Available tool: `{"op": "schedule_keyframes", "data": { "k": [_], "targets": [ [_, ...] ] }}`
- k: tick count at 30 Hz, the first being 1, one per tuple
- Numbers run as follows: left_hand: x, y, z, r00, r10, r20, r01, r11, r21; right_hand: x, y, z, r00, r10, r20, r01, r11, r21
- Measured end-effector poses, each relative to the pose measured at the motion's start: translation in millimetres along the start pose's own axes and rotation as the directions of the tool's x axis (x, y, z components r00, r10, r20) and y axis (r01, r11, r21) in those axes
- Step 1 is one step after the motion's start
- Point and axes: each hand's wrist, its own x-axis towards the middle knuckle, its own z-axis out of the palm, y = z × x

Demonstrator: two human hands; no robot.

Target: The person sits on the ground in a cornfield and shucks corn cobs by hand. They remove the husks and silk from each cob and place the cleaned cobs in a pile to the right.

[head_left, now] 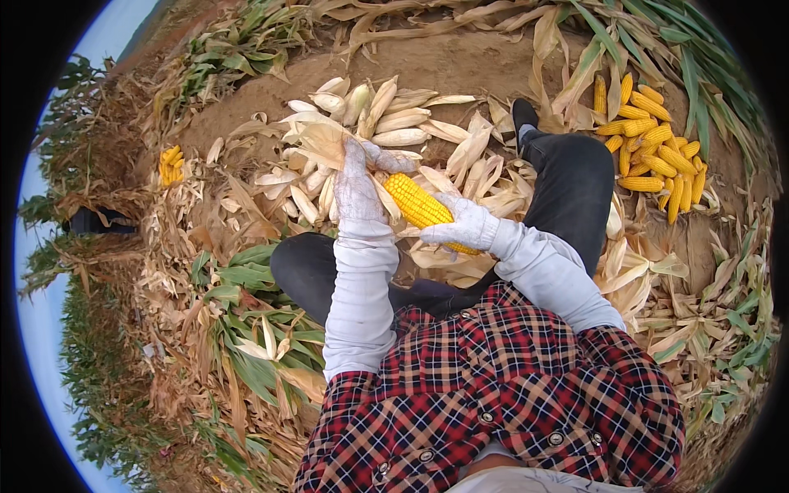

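A bare yellow corn cob (415, 202) lies slantwise between my gloved hands, in front of my bent legs. My right hand (467, 224) is closed round its lower right part. Near its upper left end, my left hand (362, 168) is closed on a pale dry corn husk (316, 138), which spreads out beyond the fingers. Part of the husk hangs down beside the cob. Whether the husk is still joined to the cob is hidden by my left hand. Just beyond my hands lies a heap of ears in pale husks (403, 119).
Husked yellow cobs (653, 152) are piled at the far right, and a smaller yellow pile (171, 167) lies far left. Loose husks (645, 267) and green leaves (246, 275) cover ground around my legs. Cut stalks (674, 41) lie along the far right edge.
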Motion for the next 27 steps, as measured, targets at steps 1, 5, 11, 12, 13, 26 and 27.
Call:
{"op": "schedule_keyframes", "data": {
  "k": [1, 5, 11, 12, 13, 26, 27],
  "targets": [
    [-1, 0, 4, 1.0, 0.006, 0.013, -0.006, 1.0, 0.007, 1, 4, 0, 1.0, -0.016, -0.005, 0.016, 1.0, 0.018],
    [2, 3, 0, 0.992, 0.001, 0.13, 0.024, 0.981, -0.19, -3, 2, 4, 0.997, -0.069, -0.033, 0.07, 0.997, 0.023],
    [-3, 2, 7, 0.986, 0.03, 0.165, 0.019, 0.957, -0.29, 2, 21, 12, 0.978, -0.152, -0.139, 0.15, 0.988, -0.026],
    [-4, 1, 8, 0.983, 0.051, 0.175, 0.001, 0.958, -0.286, 4, 26, 13, 0.973, -0.172, -0.157, 0.17, 0.985, -0.023],
    [0, -1, 4, 0.98, 0.045, 0.192, 0.019, 0.949, -0.315, 7, 31, 14, 0.975, -0.164, -0.149, 0.168, 0.986, 0.017],
    [32, -18, -15, 0.991, 0.13, -0.005, -0.127, 0.959, -0.254, 3, 0, 23, 0.98, -0.125, -0.153, 0.198, 0.6, 0.775],
    [40, -13, -33, 0.988, 0.156, -0.002, -0.152, 0.961, -0.231, 2, 2, 18, 0.982, -0.145, -0.118, 0.178, 0.536, 0.825]
  ]
}}
